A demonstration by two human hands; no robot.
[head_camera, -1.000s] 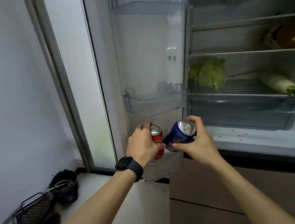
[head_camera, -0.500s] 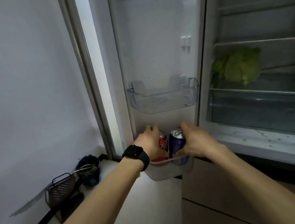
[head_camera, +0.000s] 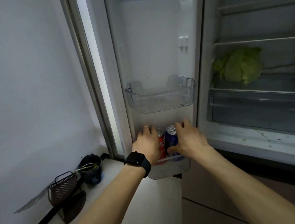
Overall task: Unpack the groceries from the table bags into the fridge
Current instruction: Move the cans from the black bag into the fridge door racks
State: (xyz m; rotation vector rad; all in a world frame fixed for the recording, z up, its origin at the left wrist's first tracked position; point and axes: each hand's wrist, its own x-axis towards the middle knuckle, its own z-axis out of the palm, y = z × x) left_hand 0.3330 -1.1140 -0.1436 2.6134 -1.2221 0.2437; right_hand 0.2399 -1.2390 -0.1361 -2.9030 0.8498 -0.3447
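Observation:
The fridge stands open, its door swung left. In the door's lowest clear bin [head_camera: 177, 170] a red can [head_camera: 162, 144] and a blue can [head_camera: 171, 139] stand upright side by side. My left hand [head_camera: 147, 146], with a black watch on the wrist, grips the red can from the left. My right hand [head_camera: 189, 138] grips the blue can from the right, thumb across its front. A green cabbage [head_camera: 241, 67] lies on a shelf inside the fridge.
An empty clear door bin [head_camera: 162, 100] hangs just above the cans. A glass crisper drawer [head_camera: 263, 103] sits below the cabbage shelf. On a low ledge by the left wall are a dark slotted basket [head_camera: 62, 188] and a black bag [head_camera: 91, 167].
Both hands have lowered the two cans from in front of the door into the lowest door bin. The view has moved closer and leftward.

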